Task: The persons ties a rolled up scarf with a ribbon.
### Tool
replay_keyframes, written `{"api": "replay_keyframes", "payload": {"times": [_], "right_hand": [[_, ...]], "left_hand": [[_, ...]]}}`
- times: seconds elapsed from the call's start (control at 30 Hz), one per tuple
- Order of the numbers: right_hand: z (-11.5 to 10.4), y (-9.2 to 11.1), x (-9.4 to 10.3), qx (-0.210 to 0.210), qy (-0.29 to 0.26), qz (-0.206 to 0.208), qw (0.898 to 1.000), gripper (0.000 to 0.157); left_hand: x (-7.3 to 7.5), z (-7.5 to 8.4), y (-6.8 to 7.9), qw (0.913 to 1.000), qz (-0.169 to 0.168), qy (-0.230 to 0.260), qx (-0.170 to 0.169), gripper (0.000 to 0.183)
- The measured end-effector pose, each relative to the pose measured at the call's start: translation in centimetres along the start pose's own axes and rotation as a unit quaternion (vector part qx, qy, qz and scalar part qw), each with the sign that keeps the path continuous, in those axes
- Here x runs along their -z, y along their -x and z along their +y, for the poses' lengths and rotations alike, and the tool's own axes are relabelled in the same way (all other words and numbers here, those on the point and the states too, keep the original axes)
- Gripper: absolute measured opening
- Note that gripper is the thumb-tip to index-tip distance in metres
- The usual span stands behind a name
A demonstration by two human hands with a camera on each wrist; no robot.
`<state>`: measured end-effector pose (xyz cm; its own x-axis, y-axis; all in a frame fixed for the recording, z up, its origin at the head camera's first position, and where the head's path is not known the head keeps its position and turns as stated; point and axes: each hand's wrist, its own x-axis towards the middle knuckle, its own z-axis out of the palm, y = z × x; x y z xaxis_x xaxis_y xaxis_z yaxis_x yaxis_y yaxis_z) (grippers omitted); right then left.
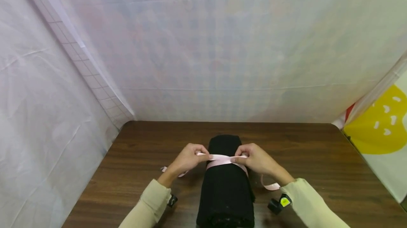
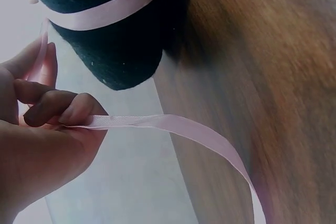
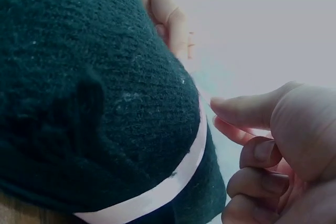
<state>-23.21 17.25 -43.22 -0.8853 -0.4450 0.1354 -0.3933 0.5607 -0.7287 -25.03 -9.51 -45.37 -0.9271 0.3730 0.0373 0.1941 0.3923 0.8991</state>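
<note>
A rolled bundle of black knitted fabric (image 1: pixel 225 192) lies lengthwise on the table, wrapped around its upper part by a pale pink ribbon (image 1: pixel 219 162). Above the roll the ribbon crosses over itself. My left hand (image 1: pixel 190 157) pinches one side of it between thumb and finger, and a tail of ribbon (image 2: pixel 194 132) trails from the curled fingers in the left wrist view. On the other side my right hand (image 1: pixel 258 159) pinches the ribbon close to the crossing. The right wrist view shows the ribbon band (image 3: pixel 157 195) lying against the knit.
The brown wooden table (image 1: pixel 143 143) has a white curtain (image 1: pixel 222 62) behind it and another white sheet (image 1: pixel 47 115) at its left. Loose ribbon ends (image 1: pixel 272 186) hang beside the roll. A yellow patterned cloth (image 1: pixel 378 125) is at the right edge.
</note>
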Motion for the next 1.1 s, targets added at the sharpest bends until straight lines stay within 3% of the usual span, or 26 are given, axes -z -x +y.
{"api": "replay_keyframes", "payload": {"times": [0.5, 0.87, 1.1], "right_hand": [[1.5, 1.5, -0.2, -0.026, -0.049, -0.024, 0.998, 0.025], [3.4, 2.4, 0.1, -0.037, -0.055, -0.038, 0.997, 0.027], [5.3, 2.4, 0.1, -0.021, -0.057, -0.038, 0.997, 0.021]], "left_hand": [[0.4, -1.5, 1.2, 0.9989, -0.018, 0.006, 0.042, 0.016], [0.6, -2.4, 1.7, 0.9977, -0.008, 0.009, 0.067, 0.017], [0.6, -2.9, 2.1, 0.9979, -0.002, -0.021, 0.061, 0.018]]}}
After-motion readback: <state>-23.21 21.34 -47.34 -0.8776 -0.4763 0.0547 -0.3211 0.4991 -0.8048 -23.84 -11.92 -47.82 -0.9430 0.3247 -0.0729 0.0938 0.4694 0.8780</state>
